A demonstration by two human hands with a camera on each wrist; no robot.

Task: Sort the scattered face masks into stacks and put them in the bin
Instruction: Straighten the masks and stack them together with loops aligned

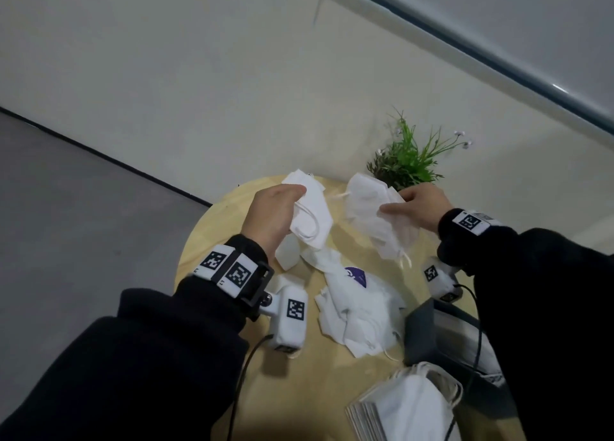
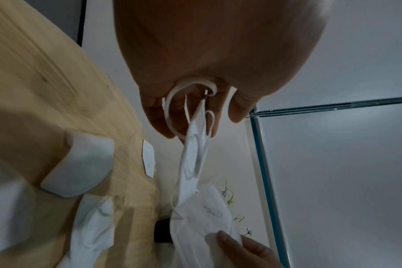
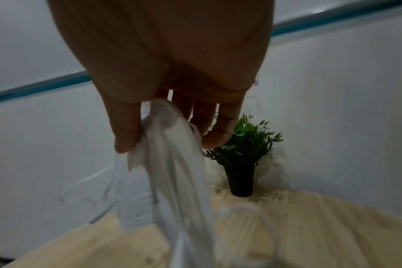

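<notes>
My left hand (image 1: 272,211) grips a folded white mask (image 1: 310,213) above the far side of the round wooden table (image 1: 212,238); in the left wrist view that mask (image 2: 193,163) hangs from my fingers (image 2: 163,119) with its ear loops showing. My right hand (image 1: 415,208) pinches a small bunch of white masks (image 1: 375,214) by one edge, and in the right wrist view the bunch (image 3: 172,163) droops below my thumb. A loose heap of masks (image 1: 355,311) lies mid-table. A neat stack of masks (image 1: 405,407) sits at the near edge. The dark bin (image 1: 425,337) stands at the right.
A small potted plant (image 1: 408,161) stands at the table's far edge by the wall. A single mask (image 1: 287,254) lies flat under my left hand. Wrist camera units and their cables hang near both forearms. Grey floor lies left of the table.
</notes>
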